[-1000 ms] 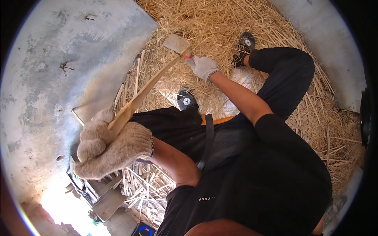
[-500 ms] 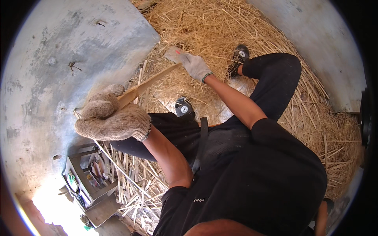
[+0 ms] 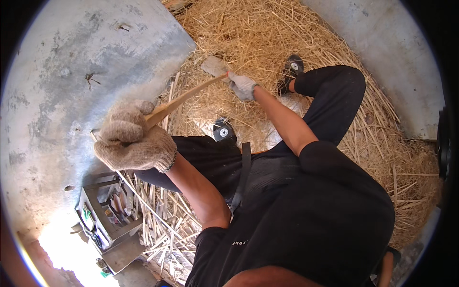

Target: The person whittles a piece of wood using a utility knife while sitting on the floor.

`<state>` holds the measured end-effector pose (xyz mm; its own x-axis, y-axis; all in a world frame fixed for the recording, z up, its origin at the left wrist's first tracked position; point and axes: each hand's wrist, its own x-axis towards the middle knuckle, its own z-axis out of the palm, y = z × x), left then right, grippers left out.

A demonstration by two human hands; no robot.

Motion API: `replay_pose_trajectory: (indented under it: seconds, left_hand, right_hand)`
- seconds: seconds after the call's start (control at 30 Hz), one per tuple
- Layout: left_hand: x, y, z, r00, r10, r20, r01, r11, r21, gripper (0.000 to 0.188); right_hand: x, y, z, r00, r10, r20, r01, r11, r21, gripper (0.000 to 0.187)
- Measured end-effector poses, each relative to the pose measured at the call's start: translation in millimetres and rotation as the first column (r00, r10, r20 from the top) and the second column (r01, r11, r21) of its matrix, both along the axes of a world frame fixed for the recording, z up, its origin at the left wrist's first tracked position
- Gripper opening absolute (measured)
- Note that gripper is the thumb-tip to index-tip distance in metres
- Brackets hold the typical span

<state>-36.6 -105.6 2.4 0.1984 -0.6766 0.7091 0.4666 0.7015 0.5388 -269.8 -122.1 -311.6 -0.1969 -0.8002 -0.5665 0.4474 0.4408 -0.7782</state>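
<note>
A long, flat, pale-brown bamboo strip [image 3: 191,92] slants between my two hands, looking wider at its left end. My left hand [image 3: 136,141], in a thick beige knitted glove, is closed round that wider end. A short tip sticks out beyond the glove on the left. My right hand [image 3: 243,87], in a paler glove, has its fingers closed at the strip's far end, where a small red spot shows. Just beyond those fingers is a flat greyish piece [image 3: 215,65]; whether the right hand touches it is hard to make out.
Straw-like shavings [image 3: 258,33] cover the floor ahead and to the right. Pale loose strips [image 3: 167,225] lie at the lower left, beside a small wooden stand [image 3: 107,225] holding various items. A worn grey-blue wall [image 3: 62,71] stands on the left, another [image 3: 397,57] on the right.
My right hand has shifted slightly to the right and down, and the bamboo strip has turned narrower to view. My left hand has turned a little; its forearm sits slightly further left.
</note>
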Motion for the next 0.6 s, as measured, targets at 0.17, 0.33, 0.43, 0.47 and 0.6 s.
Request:
replay_pose_trajectory:
  seconds: [0.17, 0.33, 0.43, 0.47, 0.6]
  left_hand:
    - [-12.0, 9.0, 5.1, 0.994, 0.09, 0.053, -0.093, 0.995, 0.044, 0.051]
    - [-12.8, 1.2, -5.0, 0.994, -0.086, 0.07, 0.09, 0.995, -0.044, 0.049]
    - [-11.2, 5.3, 0.7, 0.983, -0.18, 0.031, 0.181, 0.983, -0.034, 0.047]
    - [2.2, 4.9, -5.5, 0.989, -0.146, 0.028, 0.145, 0.989, 0.019, 0.047]
    - [6.9, 6.2, -7.6, 0.987, 0.16, 0.031, -0.162, 0.978, 0.128, 0.051]
  right_hand:
    - [30.8, 0.9, 74.4, 0.733, -0.187, -0.654, 0.118, 0.982, -0.148, 0.068]
    - [12.2, 17.6, -50.0, 0.258, 0.2, -0.945, -0.07, 0.98, 0.188, 0.06]
    - [-5.2, -11.6, -61.5, 0.541, 0.142, -0.829, 0.035, 0.981, 0.191, 0.062]
    - [15.6, -8.6, -36.4, 0.817, 0.164, -0.553, -0.023, 0.968, 0.252, 0.06]
    - [-13.7, 6.2, -18.7, 0.905, -0.031, 0.423, -0.062, 0.977, 0.205, 0.055]
